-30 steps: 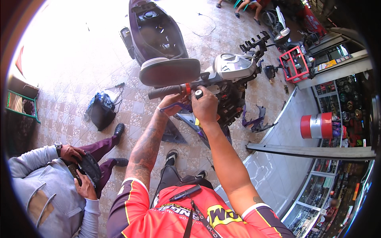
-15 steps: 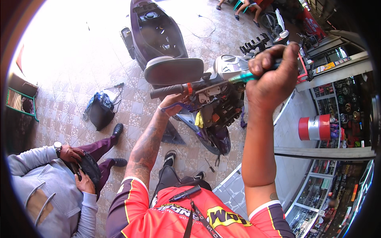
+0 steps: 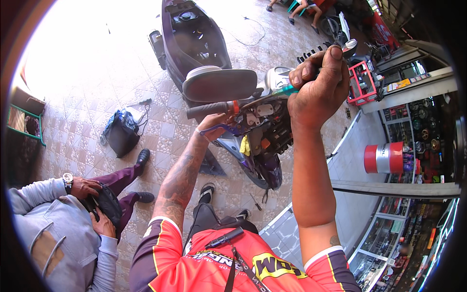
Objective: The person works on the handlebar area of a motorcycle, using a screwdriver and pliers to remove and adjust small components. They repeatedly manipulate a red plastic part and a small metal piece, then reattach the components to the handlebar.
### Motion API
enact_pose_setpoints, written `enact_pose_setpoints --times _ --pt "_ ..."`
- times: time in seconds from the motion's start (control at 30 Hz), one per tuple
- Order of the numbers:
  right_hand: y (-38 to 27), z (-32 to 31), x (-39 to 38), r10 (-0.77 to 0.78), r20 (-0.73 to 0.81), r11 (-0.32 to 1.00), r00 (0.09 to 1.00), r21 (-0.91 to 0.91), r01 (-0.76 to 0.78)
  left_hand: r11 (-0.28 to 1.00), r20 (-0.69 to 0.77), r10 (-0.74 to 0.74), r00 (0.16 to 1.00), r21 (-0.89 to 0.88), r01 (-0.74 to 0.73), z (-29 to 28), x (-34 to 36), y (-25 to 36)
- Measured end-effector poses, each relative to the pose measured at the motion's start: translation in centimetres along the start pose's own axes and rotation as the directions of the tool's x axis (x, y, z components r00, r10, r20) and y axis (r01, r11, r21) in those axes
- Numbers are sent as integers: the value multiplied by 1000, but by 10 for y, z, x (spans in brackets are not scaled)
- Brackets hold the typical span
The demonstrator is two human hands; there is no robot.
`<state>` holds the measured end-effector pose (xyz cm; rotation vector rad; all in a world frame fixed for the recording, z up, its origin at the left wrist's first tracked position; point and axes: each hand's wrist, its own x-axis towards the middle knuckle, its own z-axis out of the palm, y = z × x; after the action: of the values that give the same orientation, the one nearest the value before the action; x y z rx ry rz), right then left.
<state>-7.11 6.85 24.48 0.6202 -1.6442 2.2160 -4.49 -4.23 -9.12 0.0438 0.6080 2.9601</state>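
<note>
A partly stripped scooter [image 3: 272,126] stands in front of me, its front covers off and wiring bare. My left hand [image 3: 214,121] is closed around the handlebar beside the black rubber grip [image 3: 209,110] and its orange ring, with the purple brake lever [image 3: 219,130] across the fingers. Higher and to the right, my right hand [image 3: 318,92] is wrapped round the green handle of a screwdriver [image 3: 288,90]. Its shaft points left toward the handlebar; I cannot tell whether the tip touches. A mirror [image 3: 221,86] hides part of the bar. A yellow cloth [image 3: 244,145] hangs among the exposed parts.
At my left, a person in a grey hoodie [image 3: 63,243] holds a black bag [image 3: 108,207]. Another dark bag [image 3: 124,136] lies on the tiled floor. A red and white drum [image 3: 384,157] and glass display shelves [image 3: 379,238] stand on the right. A small tool [image 3: 256,200] lies near my feet.
My right hand with the screwdriver has moved left and slightly up, closer to the handlebar. The mirror and handlebar have shifted slightly right in view. My left hand keeps its hold.
</note>
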Motion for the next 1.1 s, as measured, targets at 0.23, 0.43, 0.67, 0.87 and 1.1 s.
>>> enact_pose_setpoints --times 0.23,0.43,0.67,0.87,1.1 --pt "2 -1 0 -20 12 997 1000 80 19 1000 -66 13 998 4 -12 12 -3 3" --pt "1 -3 -1 -11 -11 1000 1000 -2 11 1000 -63 16 998 -6 -17 24 -7 5" --pt "0 -3 -1 16 -21 1000 1000 15 -16 998 -41 34 999 49 -32 13 -2 2" --pt "8 -9 -7 -48 39 999 998 20 47 999 -62 33 998 35 -31 12 -4 0" --pt "-21 -16 9 -139 297 851 945 -452 267 998 0 44 999 40 -44 16 -4 2"
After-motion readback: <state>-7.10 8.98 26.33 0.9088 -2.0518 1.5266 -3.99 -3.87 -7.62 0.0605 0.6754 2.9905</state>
